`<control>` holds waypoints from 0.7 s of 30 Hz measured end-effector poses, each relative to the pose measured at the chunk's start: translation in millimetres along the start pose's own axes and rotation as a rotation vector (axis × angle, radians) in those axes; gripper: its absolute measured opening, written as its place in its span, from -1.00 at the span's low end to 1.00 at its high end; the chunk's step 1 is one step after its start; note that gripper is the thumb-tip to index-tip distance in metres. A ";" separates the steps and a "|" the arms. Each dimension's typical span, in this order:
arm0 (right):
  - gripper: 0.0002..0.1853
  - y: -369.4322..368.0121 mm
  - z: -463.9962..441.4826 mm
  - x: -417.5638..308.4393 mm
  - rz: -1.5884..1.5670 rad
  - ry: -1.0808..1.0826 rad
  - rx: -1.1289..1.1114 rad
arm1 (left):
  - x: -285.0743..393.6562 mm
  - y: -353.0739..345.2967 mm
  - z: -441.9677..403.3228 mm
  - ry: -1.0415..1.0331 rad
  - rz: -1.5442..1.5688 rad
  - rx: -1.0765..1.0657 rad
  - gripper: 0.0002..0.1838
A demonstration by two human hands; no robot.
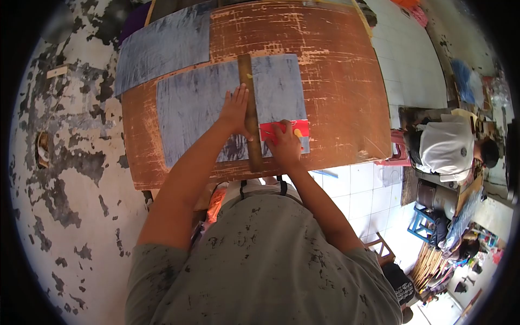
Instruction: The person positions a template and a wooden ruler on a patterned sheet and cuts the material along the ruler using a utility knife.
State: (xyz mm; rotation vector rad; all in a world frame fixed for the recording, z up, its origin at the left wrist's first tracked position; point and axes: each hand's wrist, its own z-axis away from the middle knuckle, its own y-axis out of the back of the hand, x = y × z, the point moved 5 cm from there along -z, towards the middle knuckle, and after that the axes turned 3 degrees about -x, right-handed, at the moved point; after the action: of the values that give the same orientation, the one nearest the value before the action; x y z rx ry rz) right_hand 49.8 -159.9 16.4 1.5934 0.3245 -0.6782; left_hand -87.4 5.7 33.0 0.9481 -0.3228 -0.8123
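A long, narrow wooden strip (pixel 251 116) lies across a grey-blue, streaked sheet (pixel 197 108) on the brown table. My left hand (pixel 236 112) rests along the strip's left edge, fingers stretched out and the thumb lower down by the strip. Just right of the strip, a red card (pixel 300 125) with a yellow mark lies over the sheet's lower right part. Bent fingers of my right hand (pixel 285 146) hold the card down against the sheet; its thumb points left toward the strip. My right palm hides part of the card.
Another grey-blue sheet (pixel 168 49) lies at the table's far left. The worn brown tabletop (pixel 346 92) extends to the right. A seated person in a white shirt (pixel 447 146) is at the right, near a red stool (pixel 400 149). A peeling wall (pixel 81 162) stands at the left.
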 end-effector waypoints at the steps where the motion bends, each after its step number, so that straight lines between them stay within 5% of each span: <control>1: -0.51 0.0 -1.2 -1.0 -0.015 0.002 -0.019 | 0.5 -0.7 -0.3 -0.012 -0.005 0.004 0.92; 6: -0.47 1.4 -2.5 -0.4 -0.007 0.105 0.067 | -1.1 -3.0 -2.8 -0.001 -0.040 -0.012 0.94; 14: -0.10 31.8 19.2 6.7 0.028 -0.368 -0.008 | -2.6 -4.3 -3.8 -0.007 -0.023 -0.011 0.96; 21: 0.02 23.8 17.6 19.3 0.077 -0.382 -0.001 | -2.1 -6.0 -5.2 -0.003 -0.018 -0.027 0.97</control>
State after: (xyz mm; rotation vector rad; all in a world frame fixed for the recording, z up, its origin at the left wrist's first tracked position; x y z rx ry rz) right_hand 74.6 -184.0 23.8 1.4304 -0.0178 -0.9028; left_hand -88.6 8.4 25.3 0.9258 -0.3054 -0.8330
